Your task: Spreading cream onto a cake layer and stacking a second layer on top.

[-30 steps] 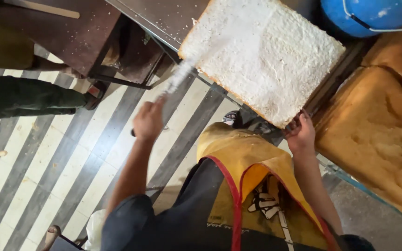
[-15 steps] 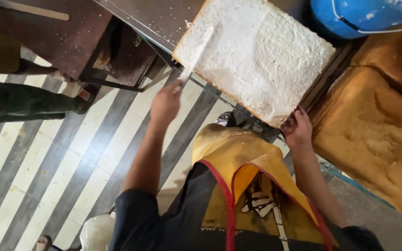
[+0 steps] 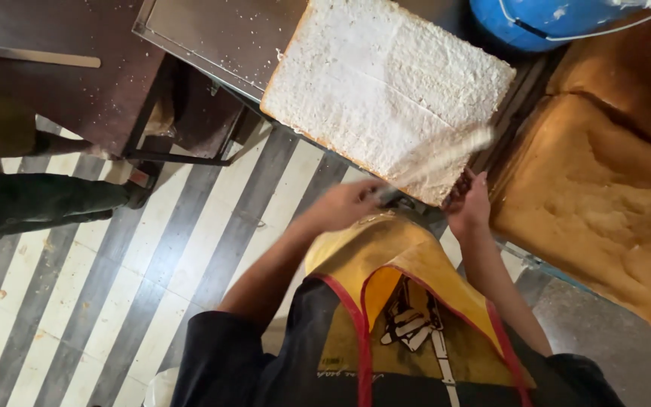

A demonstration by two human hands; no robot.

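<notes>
One white-frosted slab cake (image 3: 386, 83) lies on the counter (image 3: 212, 38) ahead of you, a bare golden sponge (image 3: 604, 211) to its right. Your left hand (image 3: 344, 203) is closed around a blurred spatula (image 3: 446, 154) over the cake's near edge, while your right hand (image 3: 470, 207) pinches its near right corner.

We saw warm, fairly dim indoor light. The knife (image 3: 446, 154) and left hand (image 3: 348, 203) were smeared by motion blur, the white-frosted slab (image 3: 386, 83) was brightest, and the table (image 3: 62, 83) lay shadowed.

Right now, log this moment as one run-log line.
left hand: holds blurred long blade over white-frosted rectangular sheet cake | right hand: at cake's near corner
</notes>
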